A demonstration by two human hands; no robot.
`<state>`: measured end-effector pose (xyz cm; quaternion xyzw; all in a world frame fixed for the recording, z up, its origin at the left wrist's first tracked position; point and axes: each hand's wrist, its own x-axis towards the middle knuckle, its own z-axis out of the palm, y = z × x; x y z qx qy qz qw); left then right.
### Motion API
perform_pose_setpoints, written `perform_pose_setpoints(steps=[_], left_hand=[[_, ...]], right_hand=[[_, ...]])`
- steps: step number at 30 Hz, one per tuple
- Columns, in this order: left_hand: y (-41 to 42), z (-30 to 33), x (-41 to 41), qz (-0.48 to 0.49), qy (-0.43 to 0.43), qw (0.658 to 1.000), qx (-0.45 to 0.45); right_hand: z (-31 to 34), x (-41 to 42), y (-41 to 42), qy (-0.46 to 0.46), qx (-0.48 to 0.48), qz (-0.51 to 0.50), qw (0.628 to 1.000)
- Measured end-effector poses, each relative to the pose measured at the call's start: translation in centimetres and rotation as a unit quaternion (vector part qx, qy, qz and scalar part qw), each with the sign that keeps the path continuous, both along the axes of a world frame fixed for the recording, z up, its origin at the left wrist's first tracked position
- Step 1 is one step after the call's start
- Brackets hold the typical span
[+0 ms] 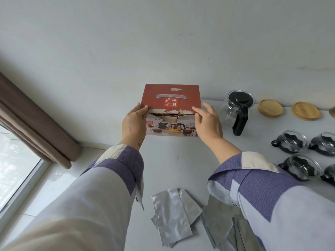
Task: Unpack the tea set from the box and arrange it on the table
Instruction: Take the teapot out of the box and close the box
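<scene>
I see my left hand (133,124) and right hand (206,120) gripping the red tea set box (171,98) at the white table's (181,160) far edge. Its top reads 经典水具. The front's English line is torn, unreadable; one glass cup (330,173) is cut off right.

Looks like a room in a home, not a workshop or lab. Plain pale wall (163,42) behind a white surface (174,160). Brown curtain (36,124) hanging at the left over a window (16,165) with daylight behind. Domestic tea things along the surface's right edge: glass teapot (235,110) with black lid, round wooden coasters (270,108), glass cups (291,143). Silver foil sachets (172,216) near the front edge.
</scene>
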<state>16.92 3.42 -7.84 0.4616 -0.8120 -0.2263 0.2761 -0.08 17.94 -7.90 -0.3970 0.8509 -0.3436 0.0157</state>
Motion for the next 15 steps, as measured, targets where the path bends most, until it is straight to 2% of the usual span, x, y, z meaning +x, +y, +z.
perform_pose_setpoints(steps=[3,5,8,15], left_hand=[[-0.1,-0.3,-0.3,-0.025,-0.073,0.992,-0.102],[-0.6,-0.6,-0.7,-0.062,-0.101,0.985,-0.122],[-0.9,-1.2,-1.1,-0.066,-0.081,0.991,-0.087],[-0.7,-1.2,-1.2,-0.057,-0.056,0.995,-0.067]], right_hand=[[-0.4,0.5,-0.2,0.133,0.025,0.061,0.989],[-0.7,1.0,-0.5,0.173,0.040,0.123,0.976],[-1.2,1.8,-1.1,0.177,0.034,0.138,0.974],[-1.2,2.3,-2.3,0.190,-0.058,0.068,0.978]])
